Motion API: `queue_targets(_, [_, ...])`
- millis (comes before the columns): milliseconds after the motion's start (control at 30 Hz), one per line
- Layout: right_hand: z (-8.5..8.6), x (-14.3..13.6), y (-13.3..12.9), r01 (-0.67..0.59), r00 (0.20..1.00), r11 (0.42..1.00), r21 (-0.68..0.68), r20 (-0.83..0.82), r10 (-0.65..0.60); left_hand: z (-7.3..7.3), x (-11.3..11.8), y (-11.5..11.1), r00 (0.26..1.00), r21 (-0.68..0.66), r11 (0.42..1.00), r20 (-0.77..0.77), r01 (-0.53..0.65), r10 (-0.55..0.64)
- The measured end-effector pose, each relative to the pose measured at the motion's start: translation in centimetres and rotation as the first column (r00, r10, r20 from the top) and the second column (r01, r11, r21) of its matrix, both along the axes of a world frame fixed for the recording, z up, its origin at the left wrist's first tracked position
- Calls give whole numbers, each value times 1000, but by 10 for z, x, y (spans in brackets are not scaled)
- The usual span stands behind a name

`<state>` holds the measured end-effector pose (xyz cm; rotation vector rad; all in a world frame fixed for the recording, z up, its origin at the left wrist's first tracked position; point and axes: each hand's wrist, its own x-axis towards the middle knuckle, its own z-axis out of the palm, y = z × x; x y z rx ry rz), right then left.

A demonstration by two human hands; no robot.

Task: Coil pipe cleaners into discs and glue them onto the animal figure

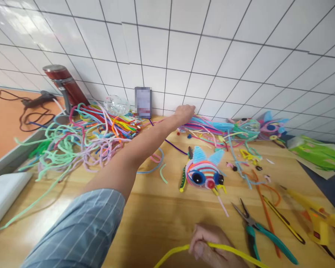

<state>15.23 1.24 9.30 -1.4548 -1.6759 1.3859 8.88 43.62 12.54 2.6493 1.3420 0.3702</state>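
My left arm stretches across the table to the back, where my left hand (185, 113) is by the wall, at the left end of a bundle of blue, purple and pink pipe cleaners (209, 125). Its fingers are mostly hidden, so I cannot see whether it grips any. Low in the view, my right hand (209, 243) is closed around a yellow pipe cleaner (173, 251), which sticks out on both sides. Between the hands sits a striped pipe-cleaner animal head (205, 172) with blue ears, big dark eyes and a red nose.
Long-nose pliers (251, 221), a yellow utility knife (283, 219) and a yellow glue gun (315, 216) lie at right. Tangled pipe cleaners (80, 149) cover the left, before a red thermos (67, 87). A phone (143, 102) leans on the wall. Green packaging (318, 150) lies far right.
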Motion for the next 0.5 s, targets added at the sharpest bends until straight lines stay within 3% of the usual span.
queue_targets(233, [13, -3, -1, 49, 999, 998, -35, 25, -48, -5, -3, 10, 999, 23, 999, -12, -45, 45])
queue_targets(500, [-12, 3, 0, 30, 999, 1000, -4, 25, -30, 25, -55, -7, 982, 115, 975, 34, -189, 186])
